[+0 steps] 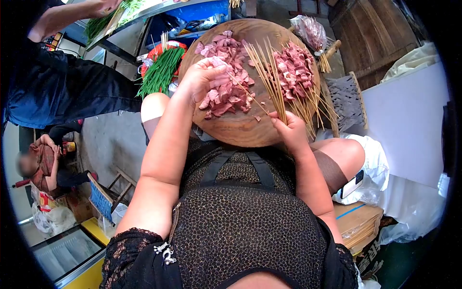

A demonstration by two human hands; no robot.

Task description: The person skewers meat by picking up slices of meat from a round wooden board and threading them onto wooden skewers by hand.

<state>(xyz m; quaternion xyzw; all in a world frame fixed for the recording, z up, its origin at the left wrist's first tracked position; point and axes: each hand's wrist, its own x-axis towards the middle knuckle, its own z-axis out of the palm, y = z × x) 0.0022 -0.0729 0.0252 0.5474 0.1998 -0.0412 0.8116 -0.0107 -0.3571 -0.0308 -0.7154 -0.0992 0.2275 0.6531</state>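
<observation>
A round wooden board [231,132] lies in front of my knees. My left hand [206,79] is closed over the left meat pile, pinching a pale pink piece of meat at the tip of a thin skewer. My right hand [290,129], at the board's near edge, grips a fanned bundle of bamboo skewers [272,77] and the lower end of that single skewer. Loose cut meat [231,98] is heaped on the board's left half. On the right half, threaded meat [294,70] is stacked, its skewers pointing toward me.
Green chives [163,72] are left of the board. Bagged skewered meat [310,33] is at its upper right, by a woven stool [345,103]. A person in dark clothes [62,86] stands at left; another person sits beyond. A phone [352,184] lies by my right knee.
</observation>
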